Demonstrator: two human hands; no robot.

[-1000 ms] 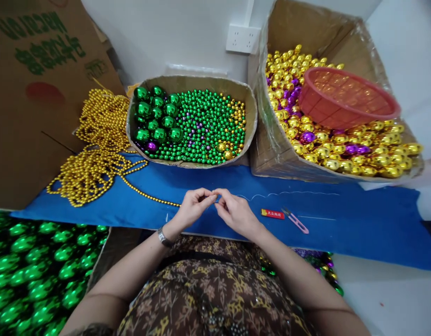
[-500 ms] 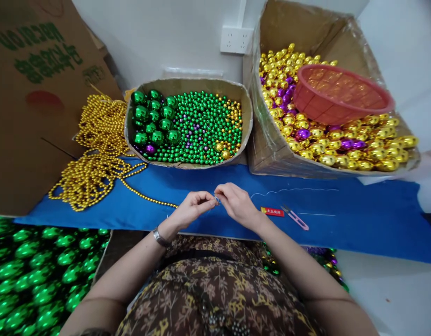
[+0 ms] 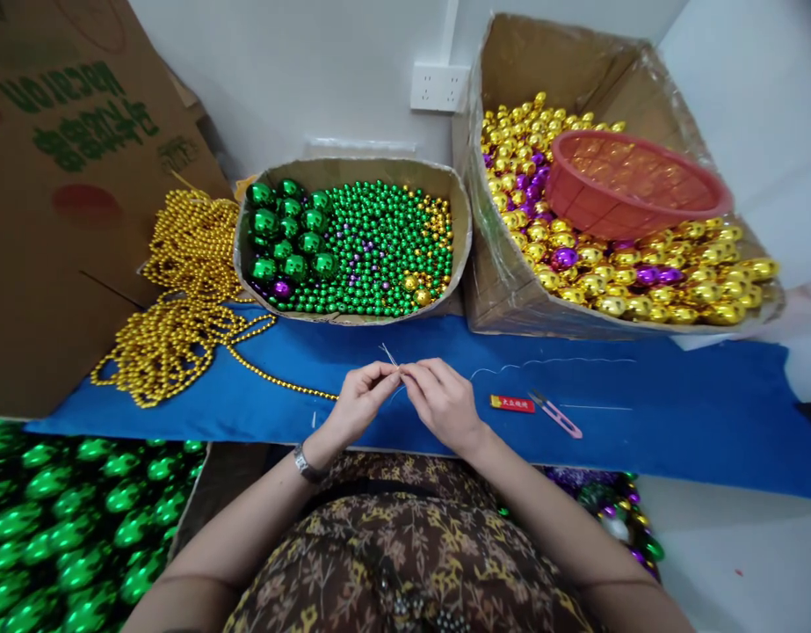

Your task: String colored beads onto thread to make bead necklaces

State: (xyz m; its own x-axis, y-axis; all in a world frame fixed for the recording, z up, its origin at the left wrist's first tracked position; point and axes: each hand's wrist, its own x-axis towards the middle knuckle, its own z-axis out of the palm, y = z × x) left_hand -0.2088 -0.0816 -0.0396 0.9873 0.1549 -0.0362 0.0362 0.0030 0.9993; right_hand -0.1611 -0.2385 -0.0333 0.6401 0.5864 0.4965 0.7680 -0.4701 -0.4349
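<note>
1. Thread [image 3: 390, 355] is sticking up between the two hands, just over the blue tabletop [image 3: 675, 422].
2. I am seeing the left hand [image 3: 360, 403] and right hand [image 3: 443, 403] pinching it with curled fingers, fingertips touching.
3. I am guessing a knot is being tied; pulling it needs gentle fingers.

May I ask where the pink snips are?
Head view: the pink snips lie on the blue cloth, right of the right hand, beside the red packet.
</note>
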